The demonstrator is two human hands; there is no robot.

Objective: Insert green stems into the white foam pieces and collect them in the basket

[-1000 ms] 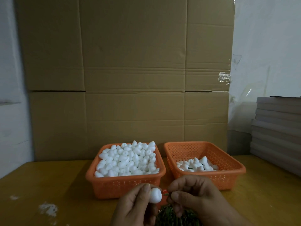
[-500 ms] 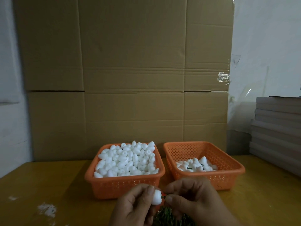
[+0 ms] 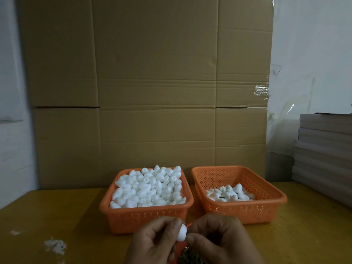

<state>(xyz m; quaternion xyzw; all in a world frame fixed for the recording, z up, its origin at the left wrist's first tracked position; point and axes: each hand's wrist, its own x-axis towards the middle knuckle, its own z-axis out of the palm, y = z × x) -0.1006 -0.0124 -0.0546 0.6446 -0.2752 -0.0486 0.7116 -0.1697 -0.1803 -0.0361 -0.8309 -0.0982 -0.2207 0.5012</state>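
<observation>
Just two baskets point(image 3: 144, 216), two hands point(image 3: 182, 239).

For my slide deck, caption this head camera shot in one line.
Two hands, left and right, work a white foam piece before two orange baskets.

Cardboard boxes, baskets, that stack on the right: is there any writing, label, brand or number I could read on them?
None can be read.
Cardboard boxes: plain brown, only clear tape, no print.
Left orange basket and right orange basket: no label showing.
Stack of grey boards: no markings visible.
</observation>
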